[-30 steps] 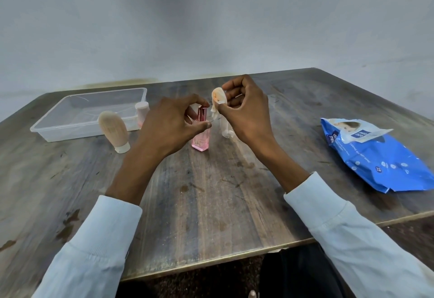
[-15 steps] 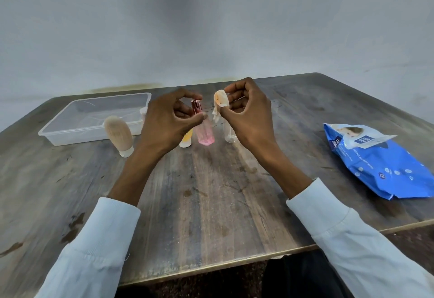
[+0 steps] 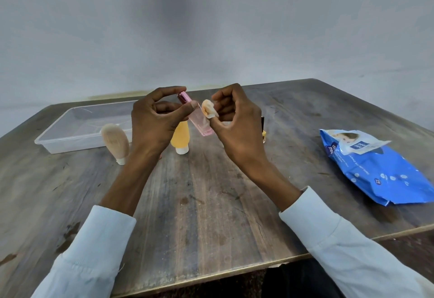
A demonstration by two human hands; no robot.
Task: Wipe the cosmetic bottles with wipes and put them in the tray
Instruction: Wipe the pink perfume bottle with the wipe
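Held aloft, the left hand (image 3: 155, 119) pinches a tilted pink bottle (image 3: 198, 119), cap up-left, while the right hand (image 3: 234, 119), just beside, pinches a wadded wipe (image 3: 209, 109) against it.

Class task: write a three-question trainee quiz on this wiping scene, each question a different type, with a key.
1. True or false: the clear tray already holds a bottle.
2. Which hand holds the pink bottle? A) left hand B) right hand
3. Fill in: the wad of wipe in the right hand's grip touches the ___ bottle.

Key: 1 false; 2 A; 3 pink.
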